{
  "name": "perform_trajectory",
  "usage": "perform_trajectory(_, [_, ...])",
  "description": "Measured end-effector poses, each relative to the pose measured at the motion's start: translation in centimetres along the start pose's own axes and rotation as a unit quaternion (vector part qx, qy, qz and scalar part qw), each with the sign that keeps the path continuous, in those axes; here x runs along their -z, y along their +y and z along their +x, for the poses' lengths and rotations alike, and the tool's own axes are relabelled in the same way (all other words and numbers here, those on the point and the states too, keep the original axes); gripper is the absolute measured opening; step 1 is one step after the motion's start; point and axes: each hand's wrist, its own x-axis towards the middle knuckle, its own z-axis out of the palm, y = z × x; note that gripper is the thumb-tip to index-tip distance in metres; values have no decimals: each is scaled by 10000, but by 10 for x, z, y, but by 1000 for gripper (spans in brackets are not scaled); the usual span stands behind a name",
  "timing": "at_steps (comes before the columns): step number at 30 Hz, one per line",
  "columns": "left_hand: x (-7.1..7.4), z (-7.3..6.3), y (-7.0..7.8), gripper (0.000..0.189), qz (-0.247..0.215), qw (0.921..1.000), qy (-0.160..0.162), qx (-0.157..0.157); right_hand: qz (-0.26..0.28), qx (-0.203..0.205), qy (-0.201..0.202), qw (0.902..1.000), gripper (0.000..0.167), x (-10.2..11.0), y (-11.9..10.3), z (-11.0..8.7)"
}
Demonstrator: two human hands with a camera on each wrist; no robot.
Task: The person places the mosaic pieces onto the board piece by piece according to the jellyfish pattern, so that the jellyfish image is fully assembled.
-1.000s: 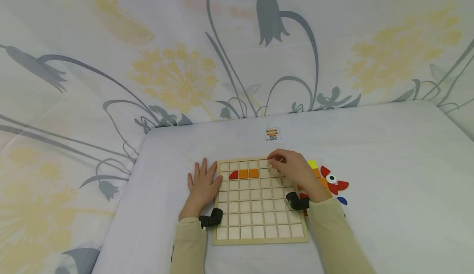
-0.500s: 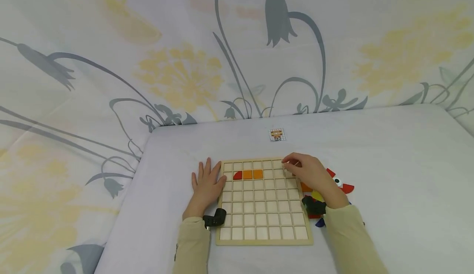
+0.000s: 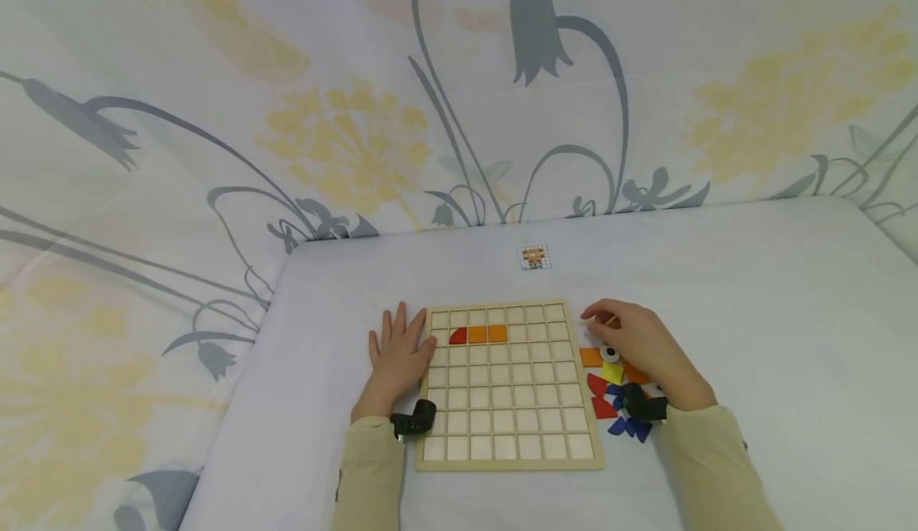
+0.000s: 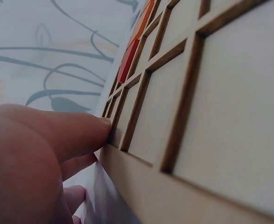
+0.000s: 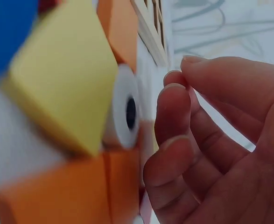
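A wooden grid board (image 3: 509, 465) lies on the table. In its second row sit a red quarter-circle tile (image 3: 458, 336) and two orange square tiles (image 3: 477, 334). My left hand (image 3: 397, 359) lies flat beside the board with fingers spread; in the left wrist view, the thumb (image 4: 80, 133) touches the board's edge. Past the right edge, my right hand (image 3: 641, 344) hovers over a loose pile, its fingers loosely bent and nothing seen in them. Close to it are an eye disc (image 5: 125, 107), a yellow square tile (image 5: 64, 77) and orange tiles (image 5: 57, 191).
Right of the board lie red quarter-circle tiles (image 3: 604, 408) and several blue pieces (image 3: 632, 428), partly covered by the right wrist camera (image 3: 643, 403). A small pattern card (image 3: 534, 257) lies behind the board. Floral fabric (image 3: 344, 148) rises at the table's back.
My right hand has moved right, from above the board's upper right corner to the loose pieces beside it. The left hand stays in place, and the tiles on the board are unchanged.
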Motion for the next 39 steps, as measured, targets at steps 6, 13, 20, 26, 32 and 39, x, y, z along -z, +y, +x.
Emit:
perform_trajectory(6, [0, 0, -1, 53, 120, 9999, -1, 56, 24, -155, -3, 9999, 22, 9, 7, -5])
perform_trajectory(13, [2, -2, 0, 53, 64, 10000, -4, 42, -21, -99, -107, 9999, 25, 19, 16, -7])
perform_trajectory(20, [0, -1, -1, 52, 117, 9999, 14, 24, -106, -326, -358, 9988, 27, 26, 25, -8])
perform_trajectory(26, [0, 0, -1, 53, 94, 10000, -4, 32, -367, -215, -403, 9983, 23, 26, 25, -9])
perform_trajectory(32, [0, 0, -1, 53, 97, 10000, -5, 18, -591, -72, -417, 9974, 22, 24, 21, -7])
perform_trajectory(39, [0, 0, 1, 53, 115, 9999, -18, 20, -685, -165, -418, 9966, 25, 22, 21, -6])
